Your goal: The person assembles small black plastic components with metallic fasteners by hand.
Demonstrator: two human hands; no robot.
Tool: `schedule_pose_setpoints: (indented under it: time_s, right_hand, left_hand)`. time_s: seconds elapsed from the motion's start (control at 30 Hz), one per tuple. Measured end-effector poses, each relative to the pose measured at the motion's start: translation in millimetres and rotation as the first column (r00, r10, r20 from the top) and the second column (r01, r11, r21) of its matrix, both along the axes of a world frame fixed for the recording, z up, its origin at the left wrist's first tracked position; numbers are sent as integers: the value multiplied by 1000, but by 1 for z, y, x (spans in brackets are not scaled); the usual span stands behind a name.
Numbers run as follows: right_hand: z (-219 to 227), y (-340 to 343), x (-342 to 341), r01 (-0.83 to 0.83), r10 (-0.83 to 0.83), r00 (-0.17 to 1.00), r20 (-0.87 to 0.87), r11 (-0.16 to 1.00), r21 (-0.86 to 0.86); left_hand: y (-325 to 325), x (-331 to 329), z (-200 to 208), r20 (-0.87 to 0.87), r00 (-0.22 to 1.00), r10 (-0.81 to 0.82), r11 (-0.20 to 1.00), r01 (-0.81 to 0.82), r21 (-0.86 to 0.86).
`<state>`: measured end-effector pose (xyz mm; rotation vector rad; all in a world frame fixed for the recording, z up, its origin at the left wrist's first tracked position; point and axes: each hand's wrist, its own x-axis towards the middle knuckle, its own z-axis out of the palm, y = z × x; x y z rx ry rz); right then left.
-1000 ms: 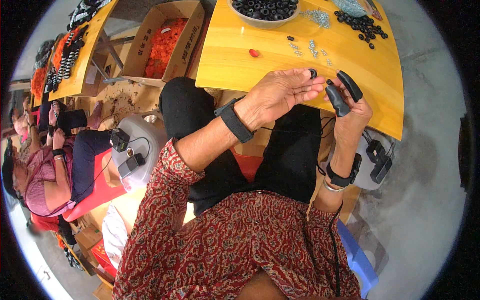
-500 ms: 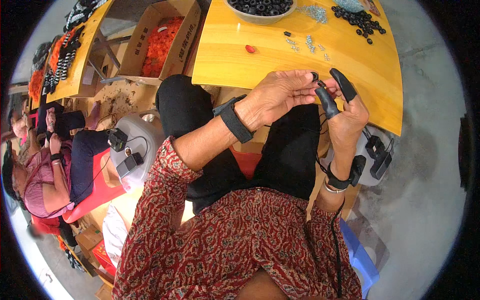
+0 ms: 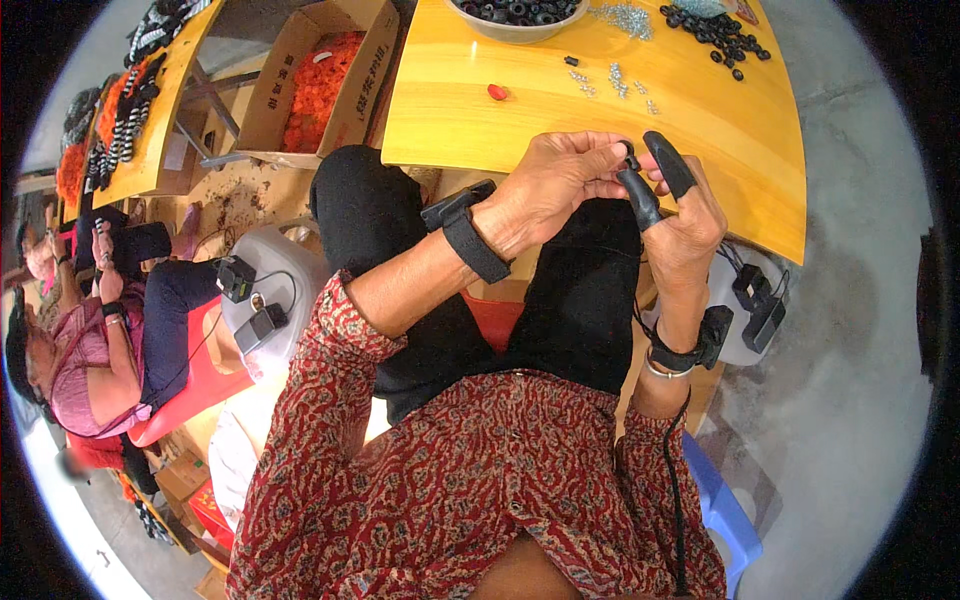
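Observation:
My left hand (image 3: pixel 565 175) is held over the near edge of the table, its thumb and fingertips closed on a small black ring-like part (image 3: pixel 630 150). Close against it on the right is my right hand (image 3: pixel 685 215), with black covers on the thumb and forefinger. The right thumb presses at the lower side of the black part, while the forefinger stands raised apart from it. Whatever the right thumb pinches against the other fingers is mostly hidden. Beyond the hands, small silvery pieces (image 3: pixel 618 80) and a red piece (image 3: pixel 497 92) lie on the yellow table (image 3: pixel 470 130).
A bowl (image 3: pixel 520 32) of black parts stands at the table's far edge, beside loose black rings (image 3: pixel 725 42) and more silvery pieces (image 3: pixel 625 20). To the left is a cardboard box (image 3: pixel 270 115) with orange material. Another person (image 3: pixel 95 370) sits at far left.
Both hands have drawn slightly closer together, with the right thumb now against the black part. The right hand has shifted a little left, its forefinger more raised.

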<state>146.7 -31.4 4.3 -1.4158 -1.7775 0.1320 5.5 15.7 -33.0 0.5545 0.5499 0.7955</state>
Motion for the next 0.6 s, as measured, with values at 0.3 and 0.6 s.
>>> schedule_pose_setpoints:
  time_s: [0.3, 0.6]
  right_hand:
    - [-1, -3, -2, 12, -12, 998, -57, 1000, -3]
    - [0, 0, 4, -15, 9, 997, 78, 997, 71]
  left_hand:
    - [-1, 0, 5, -13, 1000, 3, 997, -3, 72]
    - [2, -2, -1, 60, 998, -9, 1000, 9, -4]
